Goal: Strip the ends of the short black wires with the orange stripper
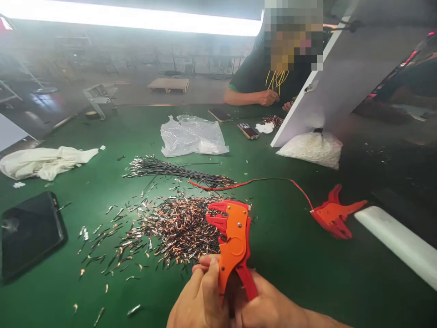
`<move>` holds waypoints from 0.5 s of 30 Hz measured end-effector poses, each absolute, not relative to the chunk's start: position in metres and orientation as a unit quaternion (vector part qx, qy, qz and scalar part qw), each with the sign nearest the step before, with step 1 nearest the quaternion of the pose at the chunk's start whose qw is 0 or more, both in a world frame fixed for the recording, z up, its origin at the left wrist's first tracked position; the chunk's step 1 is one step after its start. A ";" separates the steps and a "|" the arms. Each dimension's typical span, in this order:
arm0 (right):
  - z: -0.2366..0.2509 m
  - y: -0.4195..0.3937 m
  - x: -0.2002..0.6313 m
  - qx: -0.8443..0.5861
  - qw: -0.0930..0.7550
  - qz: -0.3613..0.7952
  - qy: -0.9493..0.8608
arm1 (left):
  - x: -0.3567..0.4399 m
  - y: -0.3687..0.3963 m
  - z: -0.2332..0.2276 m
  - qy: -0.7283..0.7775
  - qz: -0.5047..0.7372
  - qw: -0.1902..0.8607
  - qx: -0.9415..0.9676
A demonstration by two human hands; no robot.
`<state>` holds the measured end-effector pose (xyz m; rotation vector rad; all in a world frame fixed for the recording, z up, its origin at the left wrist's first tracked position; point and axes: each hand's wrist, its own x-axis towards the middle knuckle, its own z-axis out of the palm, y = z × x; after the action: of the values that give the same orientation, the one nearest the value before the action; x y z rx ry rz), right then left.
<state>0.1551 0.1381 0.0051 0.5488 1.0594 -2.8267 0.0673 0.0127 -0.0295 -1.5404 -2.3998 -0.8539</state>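
My right hand (269,300) is wrapped around the handles of an orange and red wire stripper (235,237), its jaws facing left and standing apart. Close against the left side of the handles, my left hand (200,296) is closed, thumb pressed to the fingers. Whatever it may hold is hidden. Behind the jaws spreads a heap of short black wire offcuts (184,228) with copper-coloured ends. A bundle of long black wires (177,172) with silvery terminals at its left end lies beyond the heap.
A second wire stripper (336,214) lies right, with a red cord. Around the green table (136,300) are a black tablet-like device (32,234), cloth (48,161), plastic bag (194,136), filled bag (314,148) and white panel (341,77). Opposite, another person (246,77) handles yellow wires.
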 end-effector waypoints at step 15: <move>0.023 0.142 0.152 0.166 0.057 -0.888 0.425 | 0.068 0.011 -0.025 -0.793 -0.308 0.009 -0.526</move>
<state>0.1516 0.1423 0.0226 0.5032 1.2888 -2.6925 0.0682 0.0107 -0.0245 -1.6438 -2.4767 -0.9627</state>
